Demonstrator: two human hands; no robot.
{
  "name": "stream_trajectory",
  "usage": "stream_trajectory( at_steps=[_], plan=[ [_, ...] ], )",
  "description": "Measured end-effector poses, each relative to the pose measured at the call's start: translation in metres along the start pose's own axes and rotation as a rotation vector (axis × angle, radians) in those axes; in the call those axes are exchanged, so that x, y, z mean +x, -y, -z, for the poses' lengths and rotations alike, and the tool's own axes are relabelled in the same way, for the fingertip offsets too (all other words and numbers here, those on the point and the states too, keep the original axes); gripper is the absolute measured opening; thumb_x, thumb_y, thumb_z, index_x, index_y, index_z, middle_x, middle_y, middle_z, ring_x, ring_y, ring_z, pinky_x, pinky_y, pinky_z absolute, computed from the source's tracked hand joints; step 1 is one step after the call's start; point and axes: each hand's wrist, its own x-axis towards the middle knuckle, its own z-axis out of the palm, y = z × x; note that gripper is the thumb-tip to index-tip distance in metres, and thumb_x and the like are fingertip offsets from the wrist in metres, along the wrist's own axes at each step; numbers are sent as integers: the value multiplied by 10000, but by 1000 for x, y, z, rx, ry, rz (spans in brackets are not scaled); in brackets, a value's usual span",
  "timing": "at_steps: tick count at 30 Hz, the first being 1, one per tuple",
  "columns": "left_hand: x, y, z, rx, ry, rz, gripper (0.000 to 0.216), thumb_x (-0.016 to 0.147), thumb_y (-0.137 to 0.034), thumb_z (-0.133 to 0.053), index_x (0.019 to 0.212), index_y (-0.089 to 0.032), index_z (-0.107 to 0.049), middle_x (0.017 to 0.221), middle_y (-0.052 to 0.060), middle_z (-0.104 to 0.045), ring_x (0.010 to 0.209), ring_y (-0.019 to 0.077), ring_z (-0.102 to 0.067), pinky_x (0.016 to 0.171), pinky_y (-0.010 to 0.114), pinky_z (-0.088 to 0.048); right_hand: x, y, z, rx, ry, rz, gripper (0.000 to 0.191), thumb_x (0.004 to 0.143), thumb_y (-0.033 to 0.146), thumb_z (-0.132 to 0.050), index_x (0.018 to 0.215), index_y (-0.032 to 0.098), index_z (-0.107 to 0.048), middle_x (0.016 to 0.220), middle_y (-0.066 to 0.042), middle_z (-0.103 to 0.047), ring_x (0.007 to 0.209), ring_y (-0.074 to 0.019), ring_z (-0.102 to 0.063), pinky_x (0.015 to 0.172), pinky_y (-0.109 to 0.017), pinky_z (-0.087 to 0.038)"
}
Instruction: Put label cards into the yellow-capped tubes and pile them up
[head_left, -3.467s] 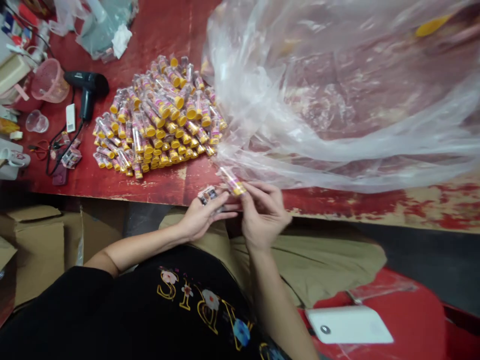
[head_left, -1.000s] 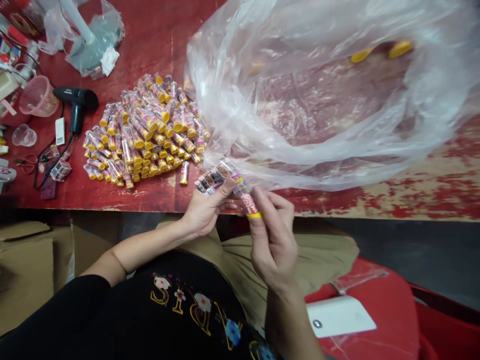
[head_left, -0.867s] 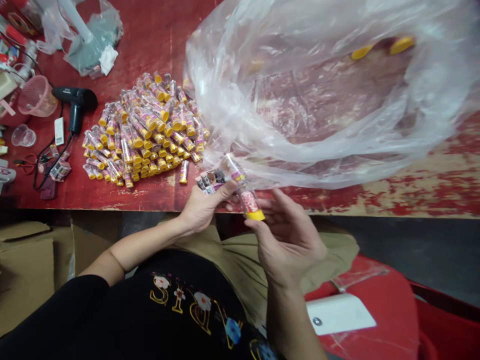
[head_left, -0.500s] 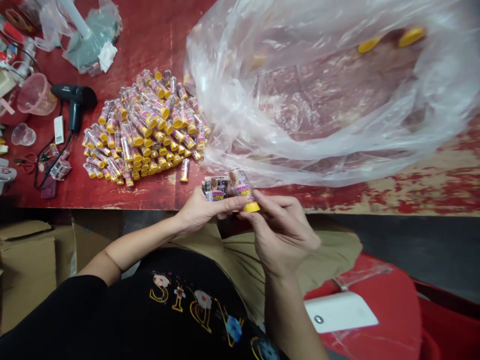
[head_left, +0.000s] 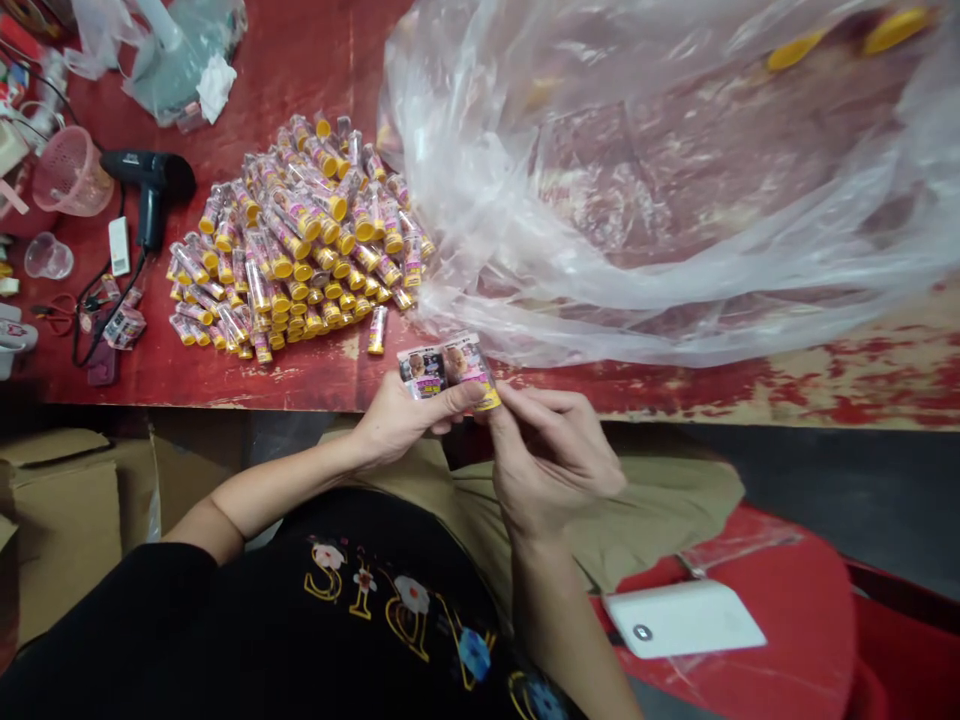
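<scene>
My left hand [head_left: 409,420] is closed around a small stack of printed plastic sleeves [head_left: 421,372], its thumb pressed over a small clear tube [head_left: 466,362] with a pink-and-yellow printed wrap. My right hand [head_left: 559,455] pinches the yellow-capped lower end of that same tube. Both hands are close together just in front of the table edge, above my lap. Just beyond them a single wrapped tube [head_left: 377,330] stands apart from a large pile of yellow-capped tubes [head_left: 300,250]. My fingers hide part of the cap and the sleeves' lower ends.
A big clear plastic bag [head_left: 480,200] spreads over the right of the red table [head_left: 315,50], with several yellow caps showing. On the left lie a black hair dryer [head_left: 150,180], a pink basket [head_left: 71,170] and red scissors [head_left: 56,315]. A white device [head_left: 682,620] rests on a red stool [head_left: 802,640].
The tube has shifted left against the sleeves, and its yellow end is now more covered by my fingers. My right hand has moved slightly left with it. The view has shifted a little.
</scene>
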Motion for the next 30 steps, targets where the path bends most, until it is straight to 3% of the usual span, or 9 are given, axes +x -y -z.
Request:
stream_trajectory(
  at_steps=[6, 10, 14, 17, 21, 23, 25, 28, 30],
  plan=[
    [1, 8, 9, -51, -49, 8, 637, 540, -637, -947, 780, -136, -637, 644, -13, -608, 548, 59, -508, 461, 199, -328, -4, 0, -9, 13, 55, -22, 368, 863, 75, -776, 1170, 276, -809, 902, -22, -745, 793, -139, -695, 713, -275, -562],
    [-7, 15, 26, -106, -135, 9, 651, 551, -631, -948, 829, -127, -646, 661, -1, -626, 554, 70, -534, 461, 199, -344, -12, -2, -19, 61, 116, -85, 232, 904, 141, -749, 1102, 242, -817, 885, -28, -735, 776, -139, -690, 701, -285, -566],
    [-25, 24, 61, -246, -374, -6, 579, 726, -592, -880, 975, -103, -694, 786, 43, -700, 644, 90, -615, 568, 208, -459, -28, -12, -53, 86, 191, -146, 132, 948, 222, -706, 1031, 213, -808, 844, -32, -707, 733, -136, -663, 653, -274, -543],
    [-30, 29, 84, -296, -553, -18, 375, 889, -432, -778, 1038, -96, -704, 943, 100, -760, 702, 106, -673, 662, 229, -518, -37, -19, -89, -47, 273, -121, 173, 985, 265, -642, 979, 196, -800, 829, -51, -689, 713, -137, -637, 649, -269, -514],
    [-16, 31, 95, -279, -513, -90, 283, 932, -296, -722, 1140, -109, -680, 1117, 150, -774, 796, 142, -730, 757, 265, -556, -33, -18, -106, -244, 442, -88, 246, 980, 266, -612, 1154, 193, -771, 993, -89, -709, 761, -156, -648, 677, -282, -524],
    [-7, 30, 94, -257, -499, -116, 337, 905, -316, -758, 1165, -121, -670, 1188, 165, -763, 835, 159, -744, 783, 281, -568, -15, -25, -91, -197, 468, -57, 346, 977, 244, -596, 1305, 207, -700, 1077, -91, -703, 774, -153, -649, 691, -287, -545],
    [-2, 29, 95, -230, -517, -138, 398, 859, -354, -813, 1157, -131, -671, 1227, 173, -755, 863, 174, -754, 790, 288, -578, 21, -46, -67, -201, 389, -27, 363, 989, 219, -551, 1333, 201, -663, 1104, -98, -702, 823, -166, -657, 734, -310, -567],
    [-7, 28, 101, -223, -565, -160, 471, 817, -428, -844, 1156, -137, -695, 1175, 153, -773, 869, 178, -763, 786, 280, -594, 112, -104, -31, -544, 213, -110, 338, 997, 148, -482, 1287, 134, -657, 1163, -146, -700, 1039, -216, -667, 893, -370, -576],
    [-18, 26, 105, -254, -605, -159, 492, 795, -473, -855, 1119, -128, -722, 1092, 127, -787, 906, 191, -771, 806, 285, -614, 185, -149, -19, -803, 219, -238, 341, 984, 58, -456, 1250, 80, -669, 1202, -184, -701, 1194, -227, -646, 1067, -393, -525]
  ],
)
